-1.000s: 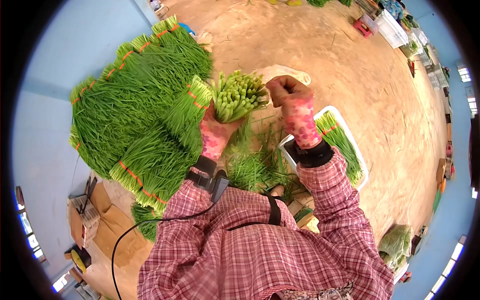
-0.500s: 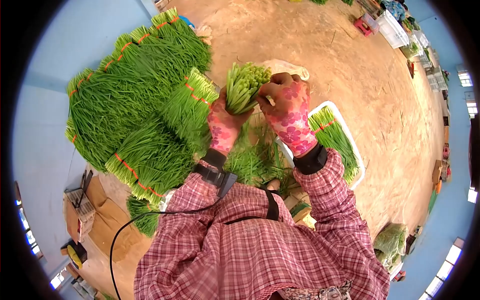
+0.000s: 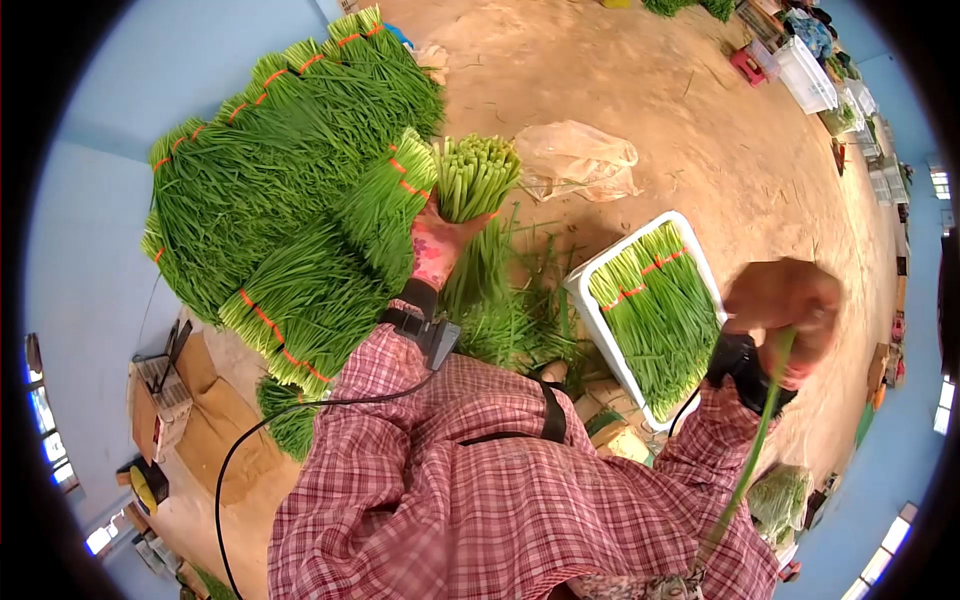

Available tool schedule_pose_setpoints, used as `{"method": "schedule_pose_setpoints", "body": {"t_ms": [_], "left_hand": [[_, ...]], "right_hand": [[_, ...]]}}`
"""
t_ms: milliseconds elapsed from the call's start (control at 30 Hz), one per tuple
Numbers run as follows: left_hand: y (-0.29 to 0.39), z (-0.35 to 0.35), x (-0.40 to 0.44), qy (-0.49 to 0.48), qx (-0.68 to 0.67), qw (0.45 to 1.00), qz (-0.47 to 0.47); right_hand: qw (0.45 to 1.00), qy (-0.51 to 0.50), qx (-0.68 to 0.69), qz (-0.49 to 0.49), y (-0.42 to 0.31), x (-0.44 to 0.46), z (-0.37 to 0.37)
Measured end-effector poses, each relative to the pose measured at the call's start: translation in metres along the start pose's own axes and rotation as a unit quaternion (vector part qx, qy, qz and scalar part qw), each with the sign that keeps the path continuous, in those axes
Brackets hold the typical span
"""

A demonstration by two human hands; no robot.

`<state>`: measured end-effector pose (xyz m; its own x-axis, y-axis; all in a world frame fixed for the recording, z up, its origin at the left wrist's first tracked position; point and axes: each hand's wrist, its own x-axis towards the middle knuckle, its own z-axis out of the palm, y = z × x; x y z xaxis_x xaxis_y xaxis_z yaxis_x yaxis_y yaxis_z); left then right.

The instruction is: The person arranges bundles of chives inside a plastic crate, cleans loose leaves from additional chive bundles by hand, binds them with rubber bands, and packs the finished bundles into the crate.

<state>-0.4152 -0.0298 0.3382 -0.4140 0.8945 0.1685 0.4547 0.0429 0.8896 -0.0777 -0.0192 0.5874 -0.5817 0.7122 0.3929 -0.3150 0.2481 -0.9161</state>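
Note:
My left hand (image 3: 445,243) is wrapped round a loose bunch of green stalks (image 3: 477,178), cut ends up, leaves hanging below. Just left of it lies a banded bundle (image 3: 385,205) on a large heap of green bundles (image 3: 270,180) tied with orange bands. Out to the right, my right hand (image 3: 785,305) is blurred by motion, its fingers closed on a single long green stalk (image 3: 755,450) that trails down over the sleeve. Between the hands stands a white tray (image 3: 598,335) holding banded green bundles (image 3: 655,320).
Loose leaves (image 3: 510,325) lie on the floor below my left hand. A crumpled clear plastic bag (image 3: 578,160) is ahead. White crates (image 3: 803,75) and a red stool (image 3: 747,67) stand at the upper right; a cardboard piece (image 3: 215,420) lies at the lower left.
My right hand has moved from the bunch far out to the right with one stalk in it, uncovering the tray and plastic bag. My left hand still holds the bunch.

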Motion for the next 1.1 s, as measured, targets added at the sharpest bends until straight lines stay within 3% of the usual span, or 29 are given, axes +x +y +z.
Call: {"method": "schedule_pose_setpoints", "body": {"t_ms": [67,100,133,200,267,367,400,500,633,767,833,900,933,967,1033,1067,1100], "left_hand": [[0.0,0.001,-0.001,-0.013,0.018,1.0,-0.019],[0.002,0.004,0.001,-0.02,0.026,0.999,-0.028],[0.007,0.007,0.003,-0.02,-0.045,0.998,-0.033],[0.026,0.017,0.007,-0.021,-0.185,0.982,-0.043],[0.043,0.025,0.01,-0.018,-0.325,0.944,-0.051],[0.05,0.027,0.014,0.004,-0.107,0.994,-0.003],[0.049,0.029,0.018,0.017,-0.127,0.992,0.011],[0.053,0.031,0.019,0.029,-0.139,0.99,0.022],[0.067,0.026,0.017,0.011,-0.143,0.99,-0.002],[0.053,0.027,0.016,0.01,-0.086,0.996,0.004],[0.052,0.02,0.013,0.002,-0.053,0.998,-0.025],[0.034,0.014,0.015,-0.029,-0.034,0.999,0.001],[0.021,0.013,0.015,-0.042,-0.029,0.999,0.012],[0.006,0.014,0.014,-0.055,-0.025,0.998,0.023],[-0.014,0.023,0.013,-0.057,-0.116,0.992,-0.007],[-0.005,0.021,0.011,-0.045,-0.077,0.996,0.007],[0.009,0.02,0.01,-0.032,-0.038,0.999,0.023]], "right_hand": [[0.983,0.009,-0.106,0.147,0.021,0.008,0.023],[0.969,0.069,-0.118,0.207,0.041,0.029,0.057],[0.959,0.069,-0.166,0.218,0.071,0.044,0.068],[0.918,0.167,-0.152,0.327,0.12,0.07,0.092],[0.884,0.217,-0.3,0.286,0.154,0.085,0.104],[0.853,0.274,-0.403,0.185,0.179,0.081,0.104],[0.845,0.291,-0.421,0.154,0.182,0.08,0.105],[0.873,0.288,-0.354,0.172,0.179,0.077,0.106],[0.907,0.337,-0.106,0.231,0.168,0.078,0.104],[0.906,0.365,-0.108,0.182,0.136,0.08,0.075],[0.951,0.29,0.05,0.093,0.099,0.067,0.037],[0.951,0.232,0.197,0.058,0.059,0.047,0.027],[0.988,0.101,0.095,0.064,0.069,0.024,-0.002],[0.978,0.034,0.034,0.203,0.055,0.015,-0.002],[0.938,0.087,-0.202,0.268,0.077,0.023,0.028],[0.909,0.073,-0.335,0.236,0.093,0.029,0.031],[0.907,0.12,-0.351,0.2,0.102,0.037,0.04]]}}
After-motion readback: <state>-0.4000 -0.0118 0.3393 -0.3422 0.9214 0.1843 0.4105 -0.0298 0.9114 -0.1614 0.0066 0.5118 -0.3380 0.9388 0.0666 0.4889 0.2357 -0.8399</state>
